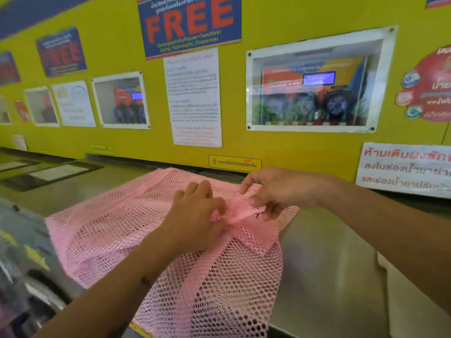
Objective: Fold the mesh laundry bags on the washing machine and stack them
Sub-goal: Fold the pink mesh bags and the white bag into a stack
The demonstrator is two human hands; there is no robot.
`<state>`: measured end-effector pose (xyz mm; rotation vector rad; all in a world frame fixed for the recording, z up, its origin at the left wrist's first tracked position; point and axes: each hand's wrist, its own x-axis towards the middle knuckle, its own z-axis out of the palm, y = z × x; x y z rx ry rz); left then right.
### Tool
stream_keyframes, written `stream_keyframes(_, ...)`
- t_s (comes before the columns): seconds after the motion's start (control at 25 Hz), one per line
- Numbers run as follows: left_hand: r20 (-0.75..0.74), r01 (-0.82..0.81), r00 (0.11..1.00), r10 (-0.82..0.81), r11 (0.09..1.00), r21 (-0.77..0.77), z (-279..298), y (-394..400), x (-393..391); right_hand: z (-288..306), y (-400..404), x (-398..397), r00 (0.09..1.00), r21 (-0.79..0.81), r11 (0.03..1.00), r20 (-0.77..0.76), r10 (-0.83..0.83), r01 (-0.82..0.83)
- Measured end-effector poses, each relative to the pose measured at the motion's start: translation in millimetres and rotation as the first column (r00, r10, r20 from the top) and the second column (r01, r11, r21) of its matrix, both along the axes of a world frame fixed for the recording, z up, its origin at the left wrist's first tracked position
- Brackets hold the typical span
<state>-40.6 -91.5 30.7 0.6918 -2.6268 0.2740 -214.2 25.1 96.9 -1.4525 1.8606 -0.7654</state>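
Left hand: the left hand [195,213] lies palm down on the pink mesh laundry bags [151,230], fingers loosely curled and partly closed, fingertips [207,191] pressing into a bunched ridge of mesh at the middle of the pile. Whether the thumb pinches the mesh from below cannot be told.

Left arm: bare forearm, reaching in from the near left edge, angled up and to the right across the near part of the mesh.

Right hand: the right hand [280,191] is half closed, thumb and fingers pinching the same bunched ridge of pink mesh from the right and lifting it slightly. The back of the hand faces up, the index finger pointing left toward the left hand.

Right arm: bare forearm, coming in from the right edge, running left and a little far, raised just above the surface.

Hands together: close together, nearly touching, with the gathered mesh between them.

Mesh laundry bags: pink, open-weave netting, spread over the steel surface [324,259] of the washing machine top. A flatter, layered portion lies to the left and far side; a looser portion with larger holes drapes toward the near edge and hangs over it.

Surface: brushed metal, running left to right along the wall, with a dark-framed hatch [53,173] at the far left.

Wall: yellow, just behind the surface, carrying a blue poster [189,23] with "FREE" in red letters, a white printed notice [194,98] below it, and a clear-covered window [314,81] to the right.
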Motion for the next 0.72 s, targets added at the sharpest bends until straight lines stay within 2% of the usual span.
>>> stream_keyframes(0.08,-0.016,0.089,0.996,-0.089,0.996,0.008,8.3,-2.5,4.7,3.4,1.8,0.7,0.999,-0.072,0.997,0.023,0.027,-0.026)
stream_keyframes(0.12,-0.062,0.160,0.986,-0.157,0.985,0.064,16.7,-3.9,10.2,6.2,3.8,-1.1,0.997,-0.109,0.993,0.056,0.058,-0.052)
stream_keyframes(0.2,-0.219,0.312,0.940,-0.262,0.920,0.238,39.0,-1.8,30.5,14.0,11.3,-7.6,0.971,-0.139,0.980,0.172,0.168,-0.145)
stream_keyframes(0.24,-0.215,0.354,0.931,-0.294,0.869,0.346,51.1,-0.1,43.7,16.1,16.0,-13.8,0.951,-0.137,0.975,0.233,0.205,-0.176)
stream_keyframes(0.28,-0.101,0.336,0.939,-0.330,0.809,0.482,63.5,4.0,55.3,16.3,19.5,-21.9,0.942,-0.128,0.976,0.264,0.207,-0.178)
stream_keyframes(0.32,0.091,0.244,0.922,-0.377,0.745,0.621,72.7,10.5,65.4,13.1,20.6,-30.4,0.949,-0.114,0.982,0.264,0.174,-0.149)
stream_keyframes(0.36,0.262,0.129,0.860,-0.439,0.682,0.720,78.6,16.7,72.0,6.4,19.4,-39.0,0.974,-0.102,0.989,0.193,0.121,-0.103)
stream_keyframes(0.4,0.351,0.043,0.799,-0.489,0.628,0.777,81.5,20.4,73.9,-2.2,16.2,-48.0,0.998,-0.108,0.992,0.002,0.063,-0.062)
stream_keyframes(0.44,0.352,0.016,0.781,-0.516,0.580,0.814,81.6,22.5,71.6,-10.0,11.9,-56.1,0.952,-0.099,0.994,-0.305,0.006,-0.038)
stream_keyframes(0.48,0.301,0.040,0.808,-0.506,0.557,0.830,78.6,23.8,66.0,-17.2,7.1,-62.8,0.816,-0.048,0.999,-0.578,-0.012,-0.019)
stream_keyframes(0.52,0.222,0.099,0.859,-0.462,0.575,0.812,73.6,24.5,58.3,-23.8,3.4,-66.5,0.680,0.043,0.999,-0.733,0.019,0.019)
stream_keyframes(0.56,0.143,0.159,0.906,-0.400,0.631,0.760,68.3,26.1,48.6,-29.6,0.6,-68.7,0.614,0.131,0.989,-0.786,0.063,0.066)
stream_keyframes(0.6,0.094,0.190,0.934,-0.344,0.703,0.685,60.7,26.1,38.8,-34.5,-1.1,-69.1,0.599,0.199,0.975,-0.795,0.102,0.099)
stream_keyframes(0.64,0.091,0.186,0.948,-0.305,0.762,0.621,51.7,26.4,29.3,-39.3,-3.2,-68.8,0.593,0.232,0.966,-0.796,0.121,0.114)
stream_keyframes(0.72,0.197,0.126,0.942,-0.273,0.829,0.545,30.9,29.5,11.7,-45.0,-7.2,-69.8,0.574,0.222,0.971,-0.808,0.131,0.091)
